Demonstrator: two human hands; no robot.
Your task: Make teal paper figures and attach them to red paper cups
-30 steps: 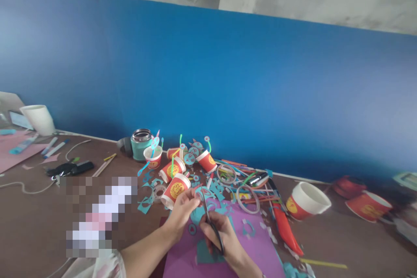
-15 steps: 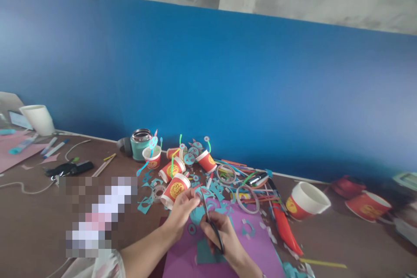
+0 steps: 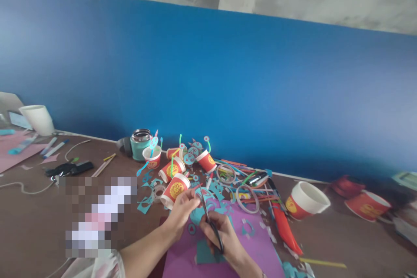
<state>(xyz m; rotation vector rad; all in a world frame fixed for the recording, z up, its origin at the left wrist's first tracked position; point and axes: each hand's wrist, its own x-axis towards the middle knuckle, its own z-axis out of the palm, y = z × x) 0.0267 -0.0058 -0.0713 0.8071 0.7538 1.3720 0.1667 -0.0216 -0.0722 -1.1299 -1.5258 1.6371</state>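
Just above a purple sheet, my left hand pinches a small piece of paper with a reddish tip. My right hand grips black-handled scissors, whose blades point up and away, right beside the left fingertips. Behind the blades lies blue paper with a red drawing, partly hidden. A small blue disc with a red mark rests on the purple sheet below the left hand. Under the right hand sits a dark teal square. Left of it, a red-and-white paper cup lies tipped near my left knuckles.
Several paper cups with straws and blue paper faces stand or lie at the back, near a teal flask. Tape rolls, straws and pens clutter the right. A red-handled tool and a larger cup lie farther right.
Both hands keep nearly the same place and hold. The scissor blades look slightly shifted by the left fingertips; nothing else has visibly moved.
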